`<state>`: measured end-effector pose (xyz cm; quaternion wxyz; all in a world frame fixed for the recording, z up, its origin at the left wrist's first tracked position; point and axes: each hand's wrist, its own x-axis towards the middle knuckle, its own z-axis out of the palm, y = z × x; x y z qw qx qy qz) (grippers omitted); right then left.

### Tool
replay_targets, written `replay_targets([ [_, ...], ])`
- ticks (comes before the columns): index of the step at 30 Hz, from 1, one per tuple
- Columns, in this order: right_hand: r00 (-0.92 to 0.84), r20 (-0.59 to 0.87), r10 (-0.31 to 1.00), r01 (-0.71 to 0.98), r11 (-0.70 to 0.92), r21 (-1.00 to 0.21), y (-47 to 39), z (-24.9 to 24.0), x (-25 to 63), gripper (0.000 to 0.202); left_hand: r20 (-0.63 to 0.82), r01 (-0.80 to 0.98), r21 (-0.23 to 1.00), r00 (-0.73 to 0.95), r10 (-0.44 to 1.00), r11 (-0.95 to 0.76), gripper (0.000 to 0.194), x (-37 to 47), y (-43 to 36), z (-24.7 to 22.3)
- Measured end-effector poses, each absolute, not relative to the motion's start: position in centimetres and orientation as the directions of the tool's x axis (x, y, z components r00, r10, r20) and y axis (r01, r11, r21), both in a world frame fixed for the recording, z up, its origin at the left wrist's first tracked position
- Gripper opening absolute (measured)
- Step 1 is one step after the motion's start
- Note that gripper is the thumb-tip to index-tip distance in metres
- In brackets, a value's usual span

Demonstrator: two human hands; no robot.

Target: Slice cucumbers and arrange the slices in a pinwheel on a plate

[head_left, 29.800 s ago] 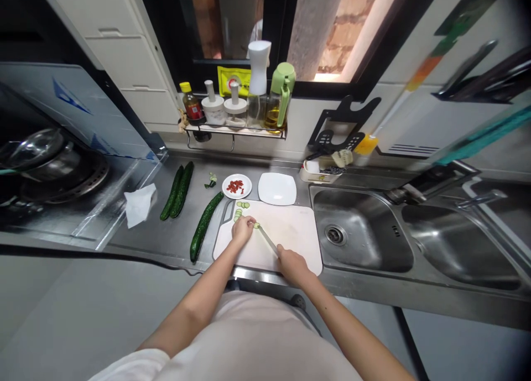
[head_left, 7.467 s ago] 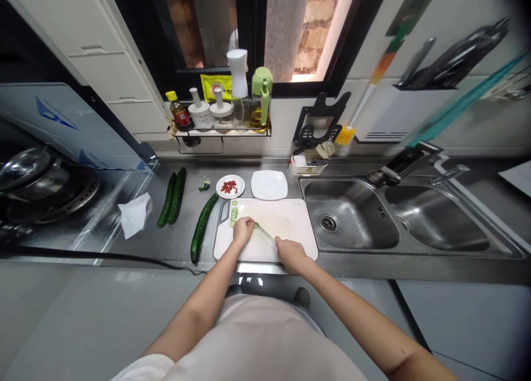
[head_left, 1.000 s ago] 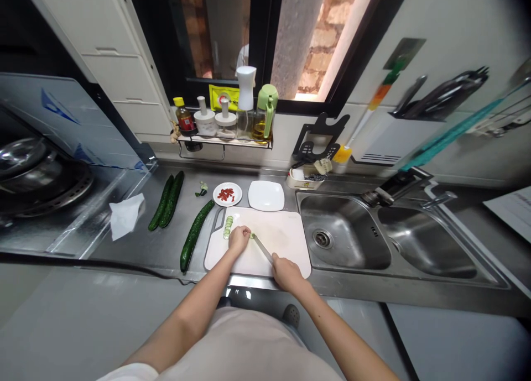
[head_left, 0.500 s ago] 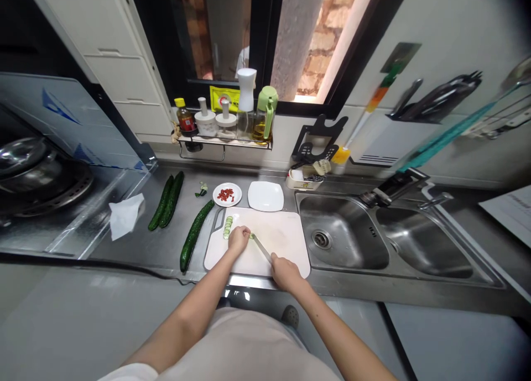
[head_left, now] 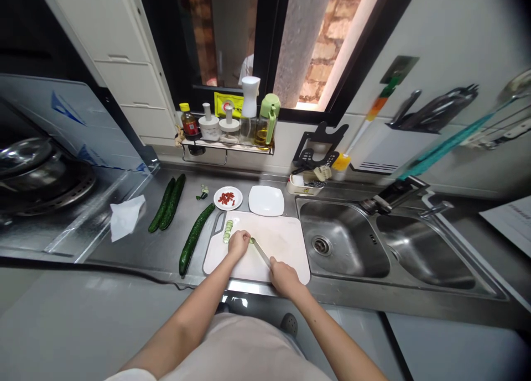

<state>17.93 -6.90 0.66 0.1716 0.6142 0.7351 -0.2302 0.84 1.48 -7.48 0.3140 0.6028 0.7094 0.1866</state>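
My right hand point(head_left: 285, 276) is closed around the handle of a knife point(head_left: 261, 252), its blade slanting up and left across the white cutting board point(head_left: 282, 231). Beside the blade's tip, my left hand point(head_left: 239, 244) has its fingers pinched at a small green cucumber piece point(head_left: 251, 240), mostly hidden by the fingers. A short row of cucumber slices point(head_left: 228, 231) lies on the board's left part, just above my left hand. One whole cucumber point(head_left: 196, 239) rests on the counter left of the board.
Two more cucumbers point(head_left: 167, 203) lie farther left, near a white paper towel point(head_left: 126, 217). Behind the board stand a plate of red pieces point(head_left: 228, 205), a white plate point(head_left: 266, 201) and green scraps point(head_left: 202, 192). The double sink point(head_left: 344, 273) borders the right side.
The whole view has shifted slightly downward in the picture. My hands keep nearly the same place on the board, the knife still at the cucumber piece.
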Motion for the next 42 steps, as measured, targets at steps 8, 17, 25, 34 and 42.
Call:
replay_targets([
  [8, -0.181, -0.541, 0.821, 0.983, 0.141, -0.115, -6.8, 0.4, 18.0, 0.035, -0.212, 0.728, 0.658, -0.069, 0.975, 0.194, 0.022, 0.9, 1.5, -7.3],
  [17, -0.184, -0.553, 0.812, 0.983, 0.142, -0.119, -6.8, 0.7, 17.8, 0.031, -0.224, 0.731, 0.652, -0.07, 0.972, 0.202, 0.021, 0.9, 1.5, -7.3],
  [25, -0.181, -0.542, 0.821, 0.983, 0.136, -0.122, -6.8, 0.7, 17.8, 0.032, -0.229, 0.729, 0.655, -0.062, 0.971, 0.201, 0.021, 0.8, 1.5, -7.3],
  [34, -0.206, -0.552, 0.808, 0.979, 0.171, -0.114, -6.7, 1.4, 18.2, 0.031, -0.226, 0.73, 0.653, -0.069, 0.972, 0.204, 0.02, 0.8, 1.6, -7.5],
  [42, -0.187, -0.554, 0.811, 0.982, 0.149, -0.113, -6.6, 1.1, 17.7, 0.032, -0.232, 0.735, 0.647, -0.064, 0.971, 0.203, 0.019, 0.7, 1.5, -7.4],
])
